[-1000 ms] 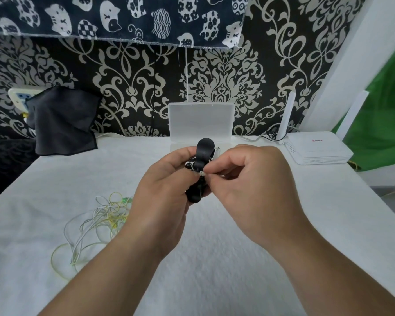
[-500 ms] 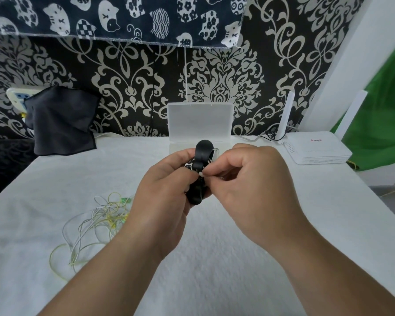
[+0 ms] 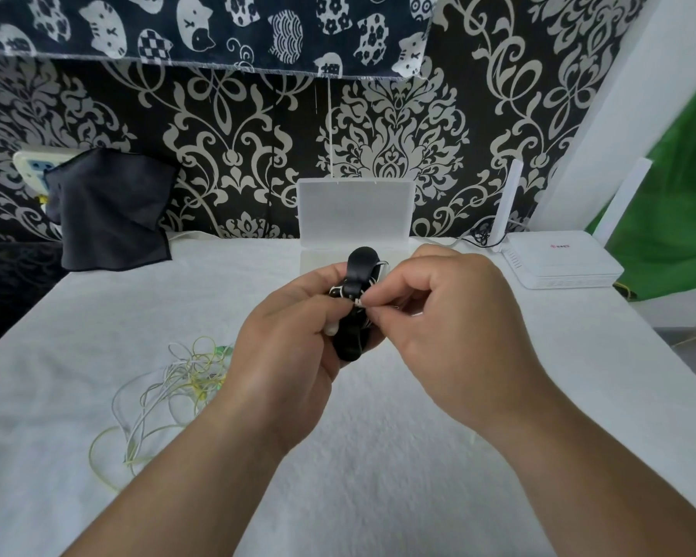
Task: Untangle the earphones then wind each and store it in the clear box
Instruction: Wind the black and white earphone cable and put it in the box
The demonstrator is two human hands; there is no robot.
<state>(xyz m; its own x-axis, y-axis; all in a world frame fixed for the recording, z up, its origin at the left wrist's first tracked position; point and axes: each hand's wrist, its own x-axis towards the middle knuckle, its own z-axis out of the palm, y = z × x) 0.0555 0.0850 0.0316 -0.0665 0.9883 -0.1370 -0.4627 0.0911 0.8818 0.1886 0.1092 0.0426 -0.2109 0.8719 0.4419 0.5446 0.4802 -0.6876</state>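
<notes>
Earphone coil (image 3: 356, 273) between left grip (image 3: 286, 347) and right grip (image 3: 451, 335) (clear box (image 3: 354, 211) behind)

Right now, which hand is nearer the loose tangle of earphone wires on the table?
Left. The left hand, gripping the wound bundle, is just right of the tangle; the right hand, pinching the same bundle, is farther right beyond it.

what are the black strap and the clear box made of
Black strap: seems soft matte leather or rubber, as it bends in a rounded loop; cannot tell which. Clear box: likely frosted translucent plastic, judging by its milky, stiff, upright lid.
</notes>
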